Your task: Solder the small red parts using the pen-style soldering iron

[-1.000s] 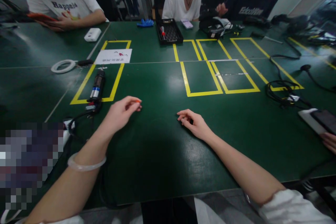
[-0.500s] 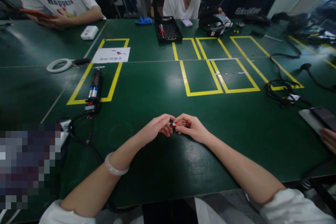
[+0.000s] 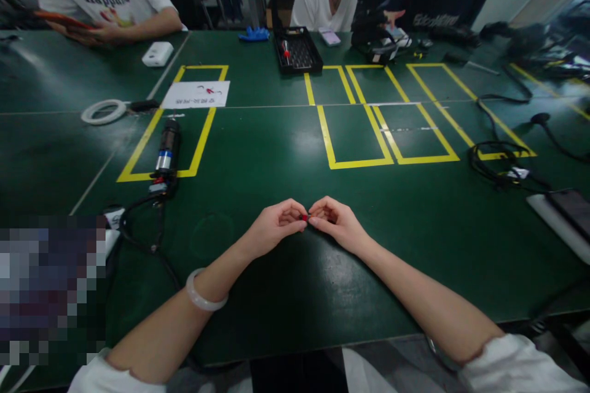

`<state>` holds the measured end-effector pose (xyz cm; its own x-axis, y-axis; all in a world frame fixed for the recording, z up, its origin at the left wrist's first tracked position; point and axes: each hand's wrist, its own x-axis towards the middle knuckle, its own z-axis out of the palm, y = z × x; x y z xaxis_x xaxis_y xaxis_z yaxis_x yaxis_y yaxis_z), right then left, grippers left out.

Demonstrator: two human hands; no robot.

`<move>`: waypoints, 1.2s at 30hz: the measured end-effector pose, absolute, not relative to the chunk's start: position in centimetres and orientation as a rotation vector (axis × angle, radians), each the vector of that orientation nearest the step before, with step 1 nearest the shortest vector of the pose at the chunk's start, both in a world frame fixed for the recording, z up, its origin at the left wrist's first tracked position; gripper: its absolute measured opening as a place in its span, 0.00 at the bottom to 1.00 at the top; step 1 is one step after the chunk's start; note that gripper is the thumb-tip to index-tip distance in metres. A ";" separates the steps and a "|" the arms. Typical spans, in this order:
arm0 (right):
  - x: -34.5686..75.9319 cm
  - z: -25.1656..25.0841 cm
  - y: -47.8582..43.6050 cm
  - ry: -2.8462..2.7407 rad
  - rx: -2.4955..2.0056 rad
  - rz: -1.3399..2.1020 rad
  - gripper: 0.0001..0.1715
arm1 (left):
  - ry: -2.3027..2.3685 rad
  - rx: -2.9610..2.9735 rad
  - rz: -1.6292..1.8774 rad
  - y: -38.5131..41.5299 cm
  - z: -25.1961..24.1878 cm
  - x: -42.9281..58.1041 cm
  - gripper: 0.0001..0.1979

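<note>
Above the near middle of the table, my two hands meet fingertip to fingertip. Between them is a small red part [image 3: 304,218], too small and too covered by fingers to name. My left hand [image 3: 281,224] pinches it between thumb and fingers, with the other fingers curled. From the other side, my right hand [image 3: 336,221] has its thumb and forefinger closed at the part's right end. How much of the part lies inside the right fingers is hidden.
Left stands a black and silver cylindrical tool [image 3: 165,150] with a cable, near a white sheet [image 3: 196,94] and white ring [image 3: 104,112]. A black tray [image 3: 298,50] holds a red screwdriver. Yellow tape [image 3: 362,164] marks the green table. Coiled cable [image 3: 498,163] lies right. Several people sit opposite.
My left hand has turned, bringing its thumb forward onto the part. Less of the part shows; its white and orange bits are out of sight. The hand at the far right edge has gone.
</note>
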<state>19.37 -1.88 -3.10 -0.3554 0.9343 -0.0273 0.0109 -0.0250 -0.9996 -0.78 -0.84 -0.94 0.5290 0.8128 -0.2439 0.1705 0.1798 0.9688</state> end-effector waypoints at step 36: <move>20.0 -3.1 -1.4 -1.621 -1.104 1.364 0.10 | 2.389 1.937 0.247 5.9 -1.0 -23.7 0.43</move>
<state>19.96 -1.43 -3.10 -0.3607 0.9327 0.0072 0.1523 0.0665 -0.9861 -23.65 5.89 -0.97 -0.2106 0.9759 0.0566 0.9669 0.1994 0.1591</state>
